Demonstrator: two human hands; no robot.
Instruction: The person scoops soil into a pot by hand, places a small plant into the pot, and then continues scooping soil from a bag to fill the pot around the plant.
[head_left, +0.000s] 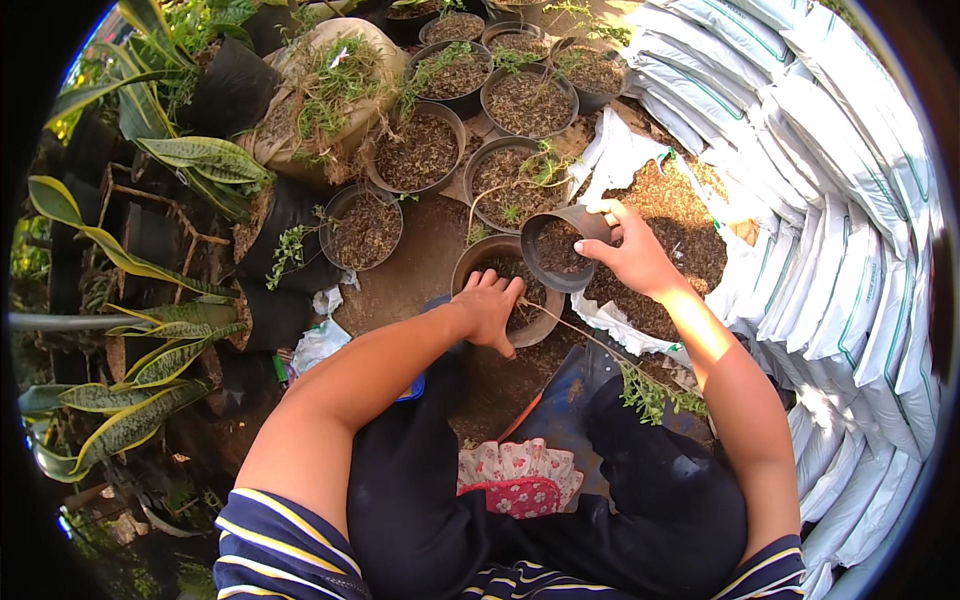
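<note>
My right hand (634, 251) grips a small dark plastic pot (536, 259) by its rim and side, thumb over the edge. The pot is tilted, with brown potting mix (561, 249) inside it. Below and left of it stands a larger plastic pot (551, 319), partly filled with the mix. My left hand (486, 309) reaches over this pot's near left rim, fingers apart and fingertips at the mix. A thin bare stem (574, 330) leaves the larger pot beside that hand and leans right, ending in green leaves (652, 394).
An opened white sack of potting mix (652, 307) lies to the right, before stacked white sacks (825, 225). Several filled pots (412, 154) stand ahead. Snake plants (142, 420) in black bags line the left. Plastic scraps (319, 345) lie near my left arm.
</note>
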